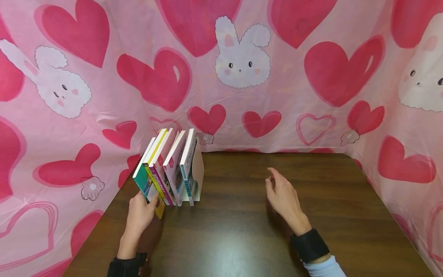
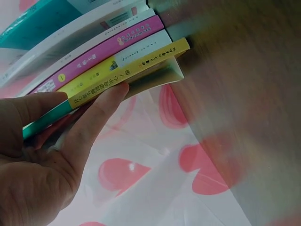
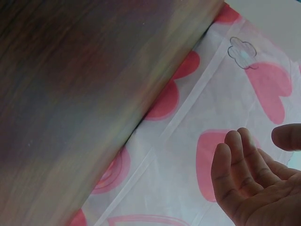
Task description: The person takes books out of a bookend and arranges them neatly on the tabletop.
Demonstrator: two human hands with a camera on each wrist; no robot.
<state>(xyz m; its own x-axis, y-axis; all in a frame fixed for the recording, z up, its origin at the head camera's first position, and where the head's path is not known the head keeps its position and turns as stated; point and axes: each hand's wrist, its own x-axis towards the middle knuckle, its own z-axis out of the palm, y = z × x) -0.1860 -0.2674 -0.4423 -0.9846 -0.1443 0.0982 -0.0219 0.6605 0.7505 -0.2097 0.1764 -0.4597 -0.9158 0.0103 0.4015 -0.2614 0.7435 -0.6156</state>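
At the left end of a row of upright books, my left hand (image 1: 140, 213) grips a book with a teal cover (image 1: 140, 177). Seen from the left wrist, its yellow-and-green spine (image 2: 127, 70) lies between the thumb and fingers of that hand (image 2: 51, 155). Beside it stand a book with a magenta spine (image 2: 96, 54), a pale pink book (image 1: 174, 154) and a white-and-blue book (image 1: 187, 154). My right hand (image 1: 283, 196) is over the table, fingers relaxed and holding nothing; the right wrist view shows the same hand (image 3: 258, 188) with loosely bent fingers.
A cream bookend (image 1: 199, 167) stands at the right end of the row. The dark wooden table (image 1: 242, 231) reaches back to a pink cloth (image 1: 242, 104) with hearts and rabbits, which hangs around the back and both sides.
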